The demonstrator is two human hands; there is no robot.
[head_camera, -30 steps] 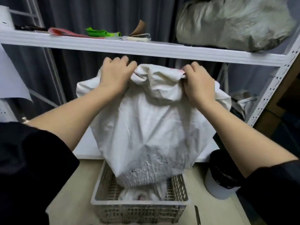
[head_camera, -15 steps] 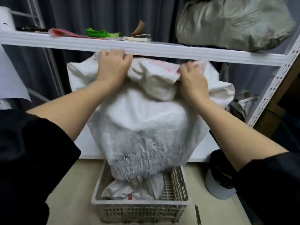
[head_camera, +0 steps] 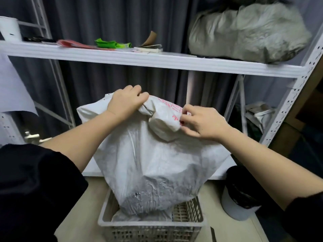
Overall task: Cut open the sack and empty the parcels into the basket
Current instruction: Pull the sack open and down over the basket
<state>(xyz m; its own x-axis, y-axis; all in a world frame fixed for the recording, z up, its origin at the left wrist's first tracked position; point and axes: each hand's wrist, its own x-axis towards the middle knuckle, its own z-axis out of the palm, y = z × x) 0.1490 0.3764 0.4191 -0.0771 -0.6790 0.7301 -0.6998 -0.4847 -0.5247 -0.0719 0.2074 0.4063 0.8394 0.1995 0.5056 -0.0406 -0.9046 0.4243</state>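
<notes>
Sack: upended, mouth down inside the basket, parcels showing beneath. Left hand clenches a bunched top corner; right hand pinches the other. Risk: the loose pinch slips, the sack lurches, parcels spill over the basket's rim.

**Bare Forearms, Black Sleeves**

The person wore a black top, and its loose, matte sleeves ended at about the elbow, leaving both forearms bare. The left sleeve filled the lower left corner as a broad dark mass with a soft rounded hem; the right sleeve showed only as a smaller dark patch at the lower right edge. The left hand and the right hand were ungloved, with no rings, watch or bracelet visible. No printing or seams could be made out on the fabric.
</notes>
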